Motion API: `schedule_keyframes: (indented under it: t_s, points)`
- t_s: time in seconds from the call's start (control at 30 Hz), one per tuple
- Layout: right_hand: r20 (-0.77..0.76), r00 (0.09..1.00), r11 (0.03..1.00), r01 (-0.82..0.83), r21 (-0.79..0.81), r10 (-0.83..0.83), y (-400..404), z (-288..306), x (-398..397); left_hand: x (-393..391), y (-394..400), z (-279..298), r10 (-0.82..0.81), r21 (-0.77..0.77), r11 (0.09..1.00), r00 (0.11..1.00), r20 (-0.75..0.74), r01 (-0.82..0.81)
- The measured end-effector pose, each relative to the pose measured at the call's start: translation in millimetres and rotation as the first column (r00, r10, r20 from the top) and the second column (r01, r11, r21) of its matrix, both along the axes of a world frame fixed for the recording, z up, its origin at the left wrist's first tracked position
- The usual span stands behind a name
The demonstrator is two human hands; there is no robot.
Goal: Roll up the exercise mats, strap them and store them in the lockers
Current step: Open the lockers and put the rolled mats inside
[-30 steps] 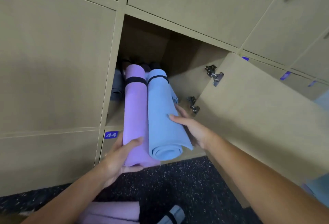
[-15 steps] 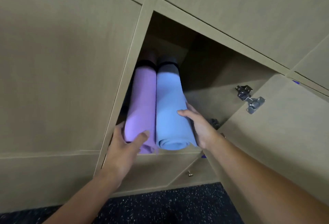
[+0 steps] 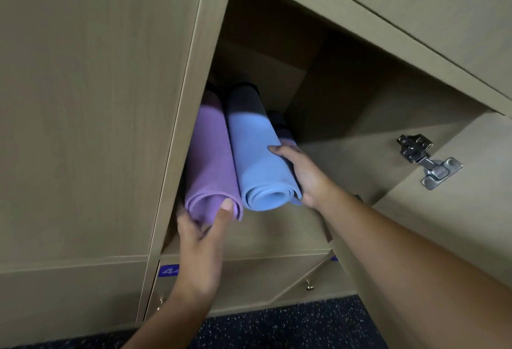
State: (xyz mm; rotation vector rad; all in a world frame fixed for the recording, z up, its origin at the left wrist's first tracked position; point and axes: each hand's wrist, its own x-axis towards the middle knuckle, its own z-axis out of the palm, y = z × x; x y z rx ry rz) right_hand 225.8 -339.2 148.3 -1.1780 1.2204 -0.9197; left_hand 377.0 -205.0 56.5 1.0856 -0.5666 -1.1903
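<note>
A rolled purple mat (image 3: 210, 163) and a rolled blue mat (image 3: 255, 154) lie side by side inside the open locker (image 3: 332, 116), their far ends in shadow. My left hand (image 3: 202, 232) grips the near end of the purple roll, thumb pressed on its spiral face. My right hand (image 3: 302, 174) wraps the right side of the blue roll near its end. Another roll (image 3: 285, 135) shows partly behind my right hand. Any straps are hidden in the dark.
The locker door (image 3: 443, 224) hangs open to the right, with a metal hinge (image 3: 426, 163) on it. Closed locker fronts (image 3: 91, 99) surround the opening; a blue number label (image 3: 169, 270) sits below. Dark speckled floor (image 3: 277, 326) runs along the bottom.
Both rolls have slid deeper into the locker, their ends now inside the opening. My hands followed them in, and the view moved closer and tilted up.
</note>
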Motion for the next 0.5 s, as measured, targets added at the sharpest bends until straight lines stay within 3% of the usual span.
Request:
schedule_keyframes:
  t_s: [0.1,0.17,0.27,0.4,0.5]
  points:
    - [-0.067,0.998,1.000,0.020,-0.013,-0.021,-11,0,16,-12,-2,-12,-0.021,0.079,0.996,0.962,-0.272,0.044]
    - [-0.078,0.996,0.998,0.035,0.054,-0.031,-15,-1,23,-15,-6,-12,-0.034,0.136,0.987,0.931,-0.363,0.089]
    - [-0.113,0.994,0.988,0.022,0.152,-0.005,-15,1,22,-12,-10,1,-0.070,0.125,0.984,0.916,-0.394,0.129]
    - [-0.368,0.929,0.998,0.023,-0.054,-0.042,-16,-8,13,-8,-12,9,-0.092,0.103,0.984,0.907,-0.411,0.147]
    - [-0.400,0.915,0.998,0.019,-0.063,-0.043,-5,-14,16,-4,-18,12,-0.099,0.099,0.985,0.937,-0.336,0.139]
